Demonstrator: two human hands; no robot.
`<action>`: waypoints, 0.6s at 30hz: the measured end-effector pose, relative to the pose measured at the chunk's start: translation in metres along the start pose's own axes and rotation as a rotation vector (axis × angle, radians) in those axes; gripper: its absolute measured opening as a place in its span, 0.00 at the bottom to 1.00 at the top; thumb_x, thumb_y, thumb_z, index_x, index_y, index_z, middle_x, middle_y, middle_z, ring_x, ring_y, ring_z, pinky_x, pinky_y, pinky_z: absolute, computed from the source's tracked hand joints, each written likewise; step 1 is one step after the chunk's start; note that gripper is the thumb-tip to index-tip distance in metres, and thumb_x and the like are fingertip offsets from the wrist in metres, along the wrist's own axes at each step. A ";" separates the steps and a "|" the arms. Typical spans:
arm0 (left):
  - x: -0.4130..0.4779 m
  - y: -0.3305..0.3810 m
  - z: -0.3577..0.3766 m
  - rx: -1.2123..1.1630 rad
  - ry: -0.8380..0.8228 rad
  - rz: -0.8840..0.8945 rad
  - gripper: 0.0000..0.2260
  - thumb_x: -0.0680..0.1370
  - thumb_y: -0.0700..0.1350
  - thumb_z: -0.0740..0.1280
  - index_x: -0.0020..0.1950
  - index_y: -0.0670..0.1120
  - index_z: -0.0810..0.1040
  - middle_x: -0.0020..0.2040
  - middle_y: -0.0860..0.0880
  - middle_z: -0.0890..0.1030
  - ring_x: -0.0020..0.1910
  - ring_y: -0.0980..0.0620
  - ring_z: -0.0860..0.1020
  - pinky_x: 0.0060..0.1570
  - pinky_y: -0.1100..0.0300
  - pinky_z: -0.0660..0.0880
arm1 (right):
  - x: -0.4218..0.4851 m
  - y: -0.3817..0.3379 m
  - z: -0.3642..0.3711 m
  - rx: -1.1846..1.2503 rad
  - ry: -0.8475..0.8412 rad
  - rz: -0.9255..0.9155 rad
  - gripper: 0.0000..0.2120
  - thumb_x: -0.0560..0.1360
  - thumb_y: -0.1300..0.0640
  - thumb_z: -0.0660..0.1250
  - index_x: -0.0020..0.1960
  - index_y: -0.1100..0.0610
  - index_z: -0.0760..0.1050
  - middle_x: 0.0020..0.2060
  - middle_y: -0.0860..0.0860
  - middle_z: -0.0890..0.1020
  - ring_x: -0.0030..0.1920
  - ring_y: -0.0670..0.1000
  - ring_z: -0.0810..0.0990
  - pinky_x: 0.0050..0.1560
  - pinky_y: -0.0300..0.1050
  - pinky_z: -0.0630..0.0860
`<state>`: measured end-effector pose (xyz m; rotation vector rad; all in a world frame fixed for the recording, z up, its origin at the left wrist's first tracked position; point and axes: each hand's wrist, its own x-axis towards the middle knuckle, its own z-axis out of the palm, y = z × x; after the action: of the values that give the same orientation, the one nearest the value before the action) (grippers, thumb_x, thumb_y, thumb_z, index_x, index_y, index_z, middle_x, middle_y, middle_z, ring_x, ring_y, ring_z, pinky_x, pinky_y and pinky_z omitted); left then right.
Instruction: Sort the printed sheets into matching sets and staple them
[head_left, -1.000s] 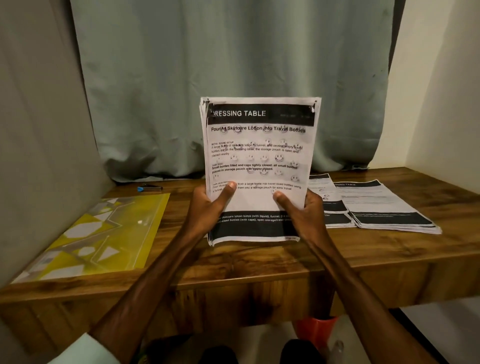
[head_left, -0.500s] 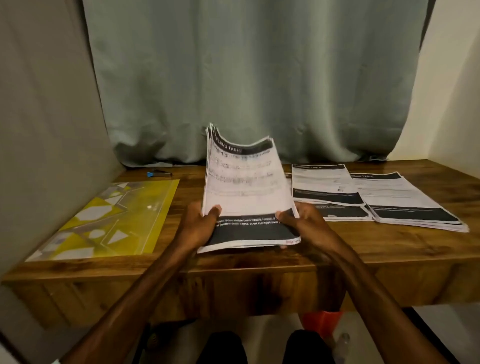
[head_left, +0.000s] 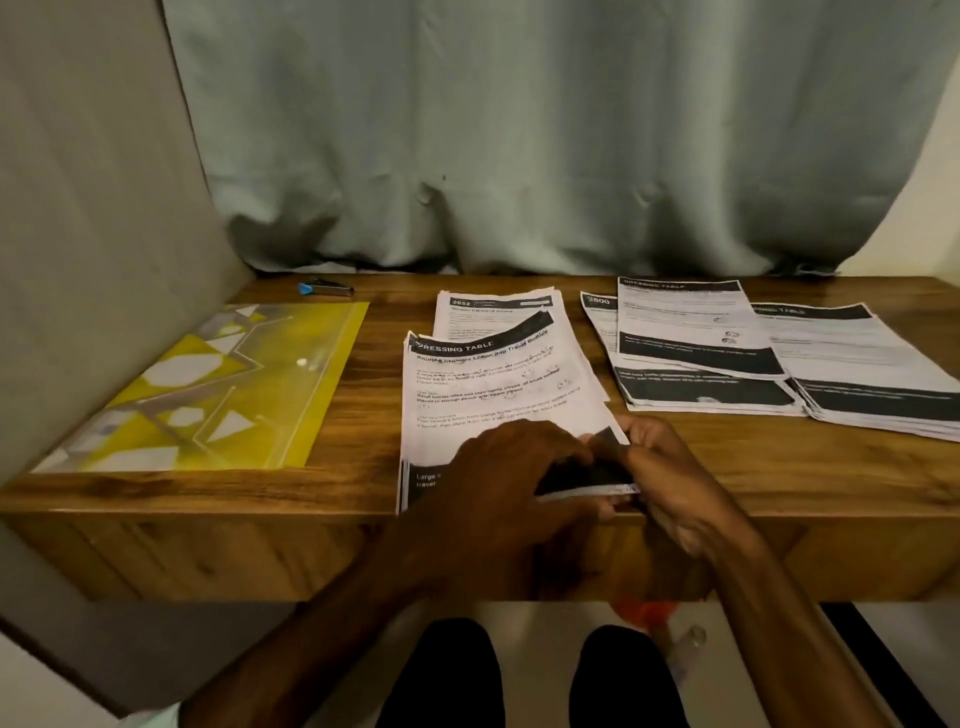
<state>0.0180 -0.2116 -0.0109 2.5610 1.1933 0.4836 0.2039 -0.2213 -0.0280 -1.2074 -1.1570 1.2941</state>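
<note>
A thick stack of printed sheets headed "DRESSING TABLE" (head_left: 493, 384) lies on the wooden desk (head_left: 374, 405) in front of me, over another sheet numbered 2652 (head_left: 493, 306). My left hand (head_left: 509, 467) rests on the stack's lower part with its fingers curled at the lower right corner. My right hand (head_left: 660, 467) pinches that same corner, lifting the edge of the top sheets. Two more sets lie to the right: one numbered 3800 (head_left: 696, 353) and another (head_left: 872, 374) at the far right. A small blue and metal stapler (head_left: 324, 288) lies at the back left.
A yellow patterned plastic folder (head_left: 208, 395) lies flat on the desk's left side beside a grey wall panel. A pale green curtain (head_left: 519, 145) hangs behind the desk. My knees and a red object (head_left: 644, 613) are below the desk edge.
The stack, held upright in both hands a second ago, has been lowered flat onto the desk. Both hands have come together at its lower right corner.
</note>
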 end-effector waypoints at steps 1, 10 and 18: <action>0.005 -0.003 0.002 -0.003 0.009 0.002 0.25 0.75 0.68 0.68 0.69 0.60 0.76 0.68 0.60 0.76 0.66 0.57 0.72 0.67 0.55 0.70 | 0.000 0.001 -0.001 -0.001 0.003 -0.003 0.09 0.83 0.62 0.63 0.58 0.63 0.81 0.50 0.62 0.86 0.30 0.51 0.84 0.26 0.40 0.77; 0.014 -0.026 0.005 -0.223 0.071 0.027 0.22 0.71 0.68 0.71 0.60 0.59 0.83 0.58 0.61 0.83 0.55 0.61 0.79 0.56 0.54 0.80 | 0.002 -0.004 0.000 0.077 0.021 0.056 0.12 0.83 0.57 0.62 0.62 0.59 0.80 0.51 0.56 0.87 0.42 0.55 0.87 0.32 0.43 0.82; 0.008 -0.025 0.002 -0.315 0.251 0.080 0.13 0.80 0.54 0.66 0.57 0.51 0.86 0.55 0.55 0.86 0.56 0.60 0.81 0.50 0.67 0.79 | 0.001 -0.010 -0.001 0.172 0.051 0.114 0.18 0.84 0.49 0.59 0.56 0.62 0.80 0.43 0.59 0.87 0.37 0.57 0.86 0.25 0.49 0.81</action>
<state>0.0069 -0.1904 -0.0207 2.3311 0.9970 0.9541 0.2053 -0.2200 -0.0177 -1.1855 -0.9320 1.4097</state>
